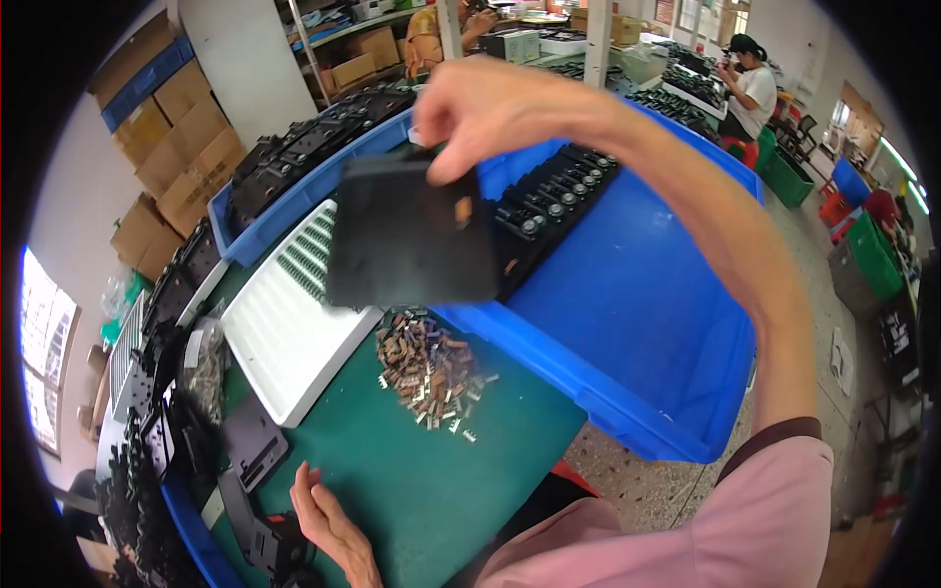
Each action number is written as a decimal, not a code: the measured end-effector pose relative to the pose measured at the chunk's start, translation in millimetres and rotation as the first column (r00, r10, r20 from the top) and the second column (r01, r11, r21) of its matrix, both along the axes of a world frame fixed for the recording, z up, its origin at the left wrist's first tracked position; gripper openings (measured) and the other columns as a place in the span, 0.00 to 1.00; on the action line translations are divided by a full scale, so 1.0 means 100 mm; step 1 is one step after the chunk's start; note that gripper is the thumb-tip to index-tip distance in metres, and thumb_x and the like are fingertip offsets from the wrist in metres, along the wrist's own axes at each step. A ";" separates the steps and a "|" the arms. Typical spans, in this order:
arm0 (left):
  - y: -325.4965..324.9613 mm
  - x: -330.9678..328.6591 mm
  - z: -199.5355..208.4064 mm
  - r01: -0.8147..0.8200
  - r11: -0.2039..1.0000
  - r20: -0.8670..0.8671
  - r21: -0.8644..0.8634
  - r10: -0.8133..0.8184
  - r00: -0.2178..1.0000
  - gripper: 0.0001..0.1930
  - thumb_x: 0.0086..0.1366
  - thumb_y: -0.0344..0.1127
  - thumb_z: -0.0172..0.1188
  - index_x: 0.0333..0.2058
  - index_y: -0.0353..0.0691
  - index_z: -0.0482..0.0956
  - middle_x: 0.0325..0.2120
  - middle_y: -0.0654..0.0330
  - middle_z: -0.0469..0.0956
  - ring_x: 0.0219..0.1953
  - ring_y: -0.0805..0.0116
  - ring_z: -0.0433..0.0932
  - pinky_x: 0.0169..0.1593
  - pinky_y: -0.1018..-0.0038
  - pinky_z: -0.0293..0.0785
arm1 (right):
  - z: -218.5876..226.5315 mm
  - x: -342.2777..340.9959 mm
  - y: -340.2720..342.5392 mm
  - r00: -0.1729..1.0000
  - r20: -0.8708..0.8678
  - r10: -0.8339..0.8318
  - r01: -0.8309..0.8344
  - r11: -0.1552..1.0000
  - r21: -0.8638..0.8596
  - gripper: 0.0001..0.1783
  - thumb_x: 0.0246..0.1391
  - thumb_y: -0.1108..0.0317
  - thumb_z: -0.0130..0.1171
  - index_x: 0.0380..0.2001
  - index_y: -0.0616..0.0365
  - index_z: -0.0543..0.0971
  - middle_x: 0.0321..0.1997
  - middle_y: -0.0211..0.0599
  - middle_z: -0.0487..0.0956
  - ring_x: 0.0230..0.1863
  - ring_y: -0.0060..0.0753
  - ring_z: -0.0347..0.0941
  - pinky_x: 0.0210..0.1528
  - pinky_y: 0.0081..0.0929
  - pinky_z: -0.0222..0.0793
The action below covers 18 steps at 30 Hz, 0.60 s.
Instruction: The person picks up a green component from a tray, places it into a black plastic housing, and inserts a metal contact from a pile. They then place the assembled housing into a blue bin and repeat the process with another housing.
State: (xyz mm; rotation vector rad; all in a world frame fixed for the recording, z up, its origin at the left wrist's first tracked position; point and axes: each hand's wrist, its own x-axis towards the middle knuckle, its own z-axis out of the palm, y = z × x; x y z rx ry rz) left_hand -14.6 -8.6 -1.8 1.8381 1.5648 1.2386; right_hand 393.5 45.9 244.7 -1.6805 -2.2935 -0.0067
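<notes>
Nearest, the left hand [328,524] rests on the green surface [431,490], fingers [304,482] loosely spread and holding nothing, just beside a black plastic part [253,443]. Farther on lies a pile of small metal clips [431,372], beside a white ribbed tray [284,333]. Above them the right hand [490,108] is raised, fingers pinched on the top edge of a flat black plate [407,240], held over the rim of a blue bin [627,333] with black parts [554,191] in it.

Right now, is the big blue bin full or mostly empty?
Mostly empty. The big blue bin shows a wide bare blue floor; only a row of black parts lies at its far end, near the raised right hand.
</notes>
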 end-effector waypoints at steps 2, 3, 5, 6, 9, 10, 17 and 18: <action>0.02 -0.05 -0.05 0.003 1.000 0.000 0.000 -0.003 1.000 0.19 0.74 0.40 0.49 0.54 0.31 0.75 0.42 0.55 0.76 0.44 0.65 0.73 0.45 0.71 0.69 | 0.02 0.46 -0.13 0.975 0.036 -0.220 0.222 0.973 -0.058 0.21 0.38 0.59 0.68 0.29 0.70 0.81 0.24 0.35 0.77 0.26 0.26 0.71 0.28 0.29 0.67; 0.05 -0.12 -0.11 0.005 1.000 0.009 0.002 -0.005 1.000 0.20 0.75 0.42 0.48 0.56 0.32 0.74 0.42 0.56 0.76 0.45 0.66 0.73 0.48 0.72 0.69 | -0.05 0.72 -0.20 0.958 -0.008 -0.287 0.287 0.957 -0.037 0.21 0.39 0.60 0.69 0.30 0.69 0.82 0.25 0.35 0.79 0.27 0.26 0.73 0.29 0.28 0.68; 0.07 -0.14 -0.15 0.021 1.000 0.022 0.002 -0.021 1.000 0.21 0.76 0.44 0.47 0.57 0.33 0.74 0.41 0.58 0.77 0.46 0.68 0.73 0.51 0.72 0.68 | -0.16 1.14 -0.40 0.906 -0.118 -0.407 0.395 0.912 -0.113 0.19 0.37 0.63 0.71 0.30 0.69 0.82 0.25 0.35 0.81 0.27 0.26 0.75 0.31 0.26 0.71; 0.07 -0.10 -0.13 0.016 1.000 0.022 -0.011 -0.016 1.000 0.22 0.77 0.44 0.47 0.57 0.33 0.74 0.41 0.58 0.77 0.45 0.68 0.73 0.52 0.72 0.68 | -0.20 1.32 -0.57 0.866 -0.157 -0.475 0.453 0.878 -0.156 0.19 0.37 0.64 0.71 0.30 0.68 0.83 0.25 0.35 0.81 0.27 0.25 0.76 0.32 0.26 0.72; 0.07 -0.10 -0.12 0.005 1.000 0.022 -0.012 -0.005 1.000 0.22 0.77 0.46 0.47 0.56 0.33 0.75 0.40 0.57 0.78 0.45 0.67 0.74 0.53 0.70 0.69 | -0.51 1.77 -0.83 0.733 -0.239 -0.636 0.586 0.770 -0.251 0.19 0.35 0.65 0.72 0.30 0.68 0.83 0.24 0.36 0.81 0.27 0.26 0.76 0.32 0.27 0.73; 0.05 -0.08 -0.09 -0.016 0.999 0.028 -0.033 0.017 0.999 0.22 0.77 0.46 0.47 0.56 0.33 0.75 0.41 0.57 0.78 0.45 0.67 0.74 0.53 0.70 0.68 | -0.63 1.88 -0.88 0.729 -0.246 -0.639 0.588 0.768 -0.253 0.19 0.35 0.65 0.72 0.30 0.68 0.83 0.24 0.36 0.81 0.27 0.26 0.76 0.32 0.27 0.73; 0.04 -0.07 -0.06 -0.057 0.997 -0.017 -0.056 0.056 0.998 0.22 0.76 0.45 0.47 0.55 0.31 0.75 0.40 0.57 0.79 0.44 0.68 0.74 0.53 0.71 0.68 | -0.96 1.78 -0.96 0.698 -0.217 -0.682 0.632 0.730 -0.260 0.20 0.31 0.63 0.72 0.27 0.69 0.83 0.25 0.40 0.81 0.28 0.31 0.78 0.31 0.29 0.73; 0.05 -0.10 -0.07 -0.052 0.997 -0.010 -0.053 0.052 0.999 0.22 0.76 0.45 0.48 0.55 0.31 0.75 0.40 0.57 0.79 0.44 0.69 0.74 0.53 0.71 0.68 | -0.92 1.66 -0.92 0.726 -0.190 -0.661 0.623 0.749 -0.225 0.20 0.30 0.63 0.72 0.27 0.69 0.83 0.25 0.41 0.81 0.28 0.32 0.78 0.31 0.30 0.73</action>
